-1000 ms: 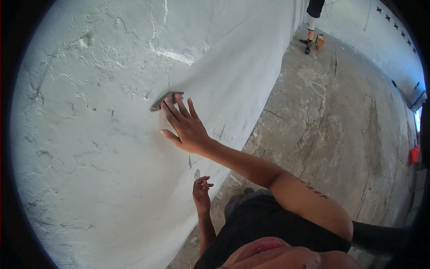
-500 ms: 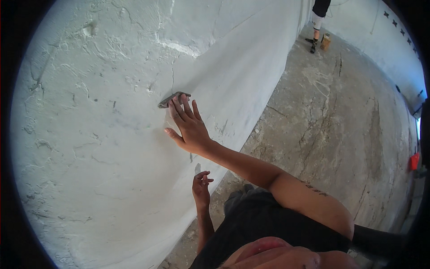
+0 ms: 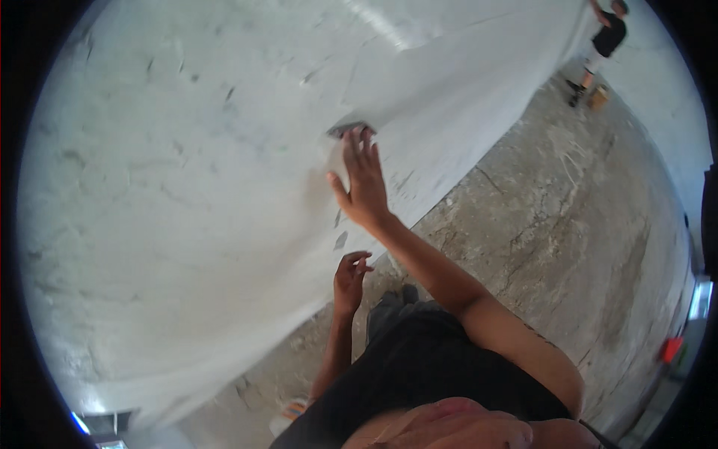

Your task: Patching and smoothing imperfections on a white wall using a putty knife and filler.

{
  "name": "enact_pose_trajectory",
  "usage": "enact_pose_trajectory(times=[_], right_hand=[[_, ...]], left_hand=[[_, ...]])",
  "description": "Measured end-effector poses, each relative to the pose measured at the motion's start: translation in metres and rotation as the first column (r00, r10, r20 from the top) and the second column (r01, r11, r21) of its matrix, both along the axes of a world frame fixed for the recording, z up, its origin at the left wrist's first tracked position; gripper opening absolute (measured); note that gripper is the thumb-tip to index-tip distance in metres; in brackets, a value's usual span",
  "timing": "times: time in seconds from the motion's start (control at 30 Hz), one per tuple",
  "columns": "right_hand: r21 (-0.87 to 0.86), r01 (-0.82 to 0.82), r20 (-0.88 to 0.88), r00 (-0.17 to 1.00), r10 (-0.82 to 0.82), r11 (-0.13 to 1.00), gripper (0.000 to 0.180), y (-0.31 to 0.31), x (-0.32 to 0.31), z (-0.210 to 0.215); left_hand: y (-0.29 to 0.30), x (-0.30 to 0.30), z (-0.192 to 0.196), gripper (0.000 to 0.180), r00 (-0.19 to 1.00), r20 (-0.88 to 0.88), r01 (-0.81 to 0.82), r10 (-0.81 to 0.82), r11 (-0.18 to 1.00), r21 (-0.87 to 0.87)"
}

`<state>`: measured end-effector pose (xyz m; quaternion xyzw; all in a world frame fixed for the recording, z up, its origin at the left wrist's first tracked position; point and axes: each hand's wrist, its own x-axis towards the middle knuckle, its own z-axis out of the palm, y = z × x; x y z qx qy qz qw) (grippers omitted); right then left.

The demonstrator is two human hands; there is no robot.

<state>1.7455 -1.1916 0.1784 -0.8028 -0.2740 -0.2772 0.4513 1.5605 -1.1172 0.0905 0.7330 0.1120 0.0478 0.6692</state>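
- Right hand spread flat on white wall, fingertips on a small dark scraper.
- Left hand loosely curled, holding nothing, near wall.

The right hand is sliding the small flat grey sanding pad further up the rough white plastered wall, its fingers turning from a slant to point nearly straight up. The left hand is lifting a little, closing nearer to the right forearm. The view is tilting upward, so the other person in a black top at the wall's far end is showing more fully
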Motion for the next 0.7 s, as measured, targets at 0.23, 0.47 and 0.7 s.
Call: enact_pose_trajectory(times=[0.23,0.47,0.7], right_hand=[[-0.024,-0.051,0.002,0.999,0.051,0.998,0.075,0.009,-0.008,-0.001],[0.029,-0.010,0.041,0.999,0.008,1.000,0.075,0.013,-0.008,0.013],[-0.009,-0.017,0.086,0.996,0.018,1.000,0.076,0.006,-0.009,0.021]], left_hand=[[0.008,0.003,0.014,0.032,1.000,-0.009,-0.016,0.016,1.000,0.005],[0.006,0.011,0.015,0.028,1.000,0.015,0.003,-0.003,1.000,0.022],[0.014,0.011,0.008,0.031,0.998,0.069,0.002,-0.003,1.000,0.023]])
